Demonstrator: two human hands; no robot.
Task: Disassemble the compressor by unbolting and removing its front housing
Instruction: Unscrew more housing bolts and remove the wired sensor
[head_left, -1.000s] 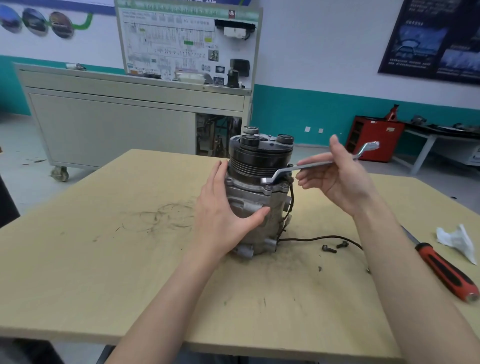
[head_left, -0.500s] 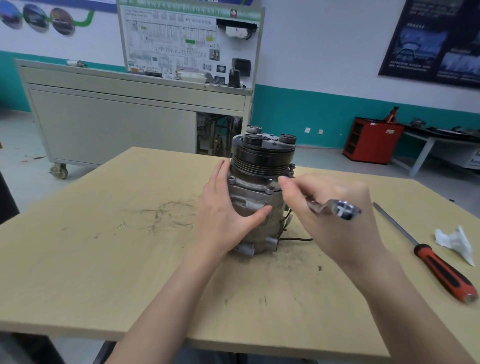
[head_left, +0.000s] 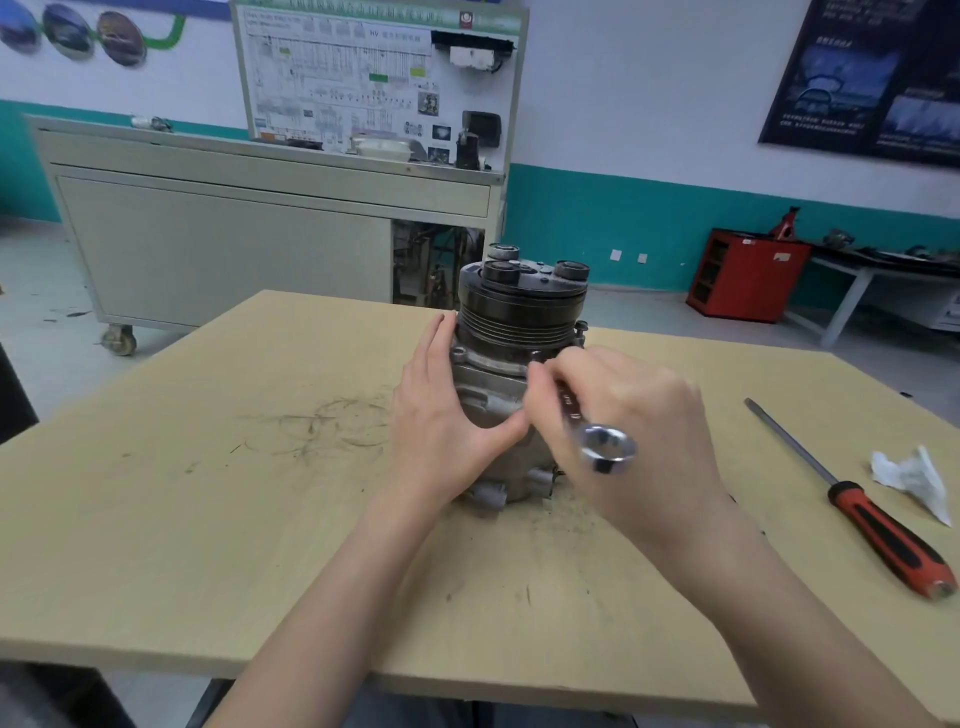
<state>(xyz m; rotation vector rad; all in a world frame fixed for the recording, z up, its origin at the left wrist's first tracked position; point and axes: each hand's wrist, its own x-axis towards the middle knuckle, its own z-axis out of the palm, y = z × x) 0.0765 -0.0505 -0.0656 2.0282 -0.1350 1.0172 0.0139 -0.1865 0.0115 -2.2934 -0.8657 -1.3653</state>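
1. Compressor: upright near the middle of the pale wooden table, base on the tabletop, black grooved pulley uppermost, silver cast body beneath.
2. Left hand: laid against the left flank of the body, fingers straight and pointing up to the lower edge of the pulley, thumb stretched across the front of the casting. Pressed on the metal only, with nothing enclosed.
3. Right hand: fingers curled round the shank of a chrome ring wrench, fingertips close against the flange just under the pulley and next to the left thumb.
4. Ring wrench: free ring end jutting toward the camera in front of the knuckles. Far end hidden behind the fingers, so seating on a bolt not discernible.
5. Screwdriver: red-and-black handle, flat on the table to the right, well apart from the compressor, shaft pointing toward the far edge.
6. Crumpled white tissue: just beside the screwdriver, near the right edge.
7. Dark scuffs and grit: on the tabletop left of and in front of the compressor.
8. Background: grey wheeled cabinet bearing a wiring-diagram board; red cabinet against a teal-banded wall.
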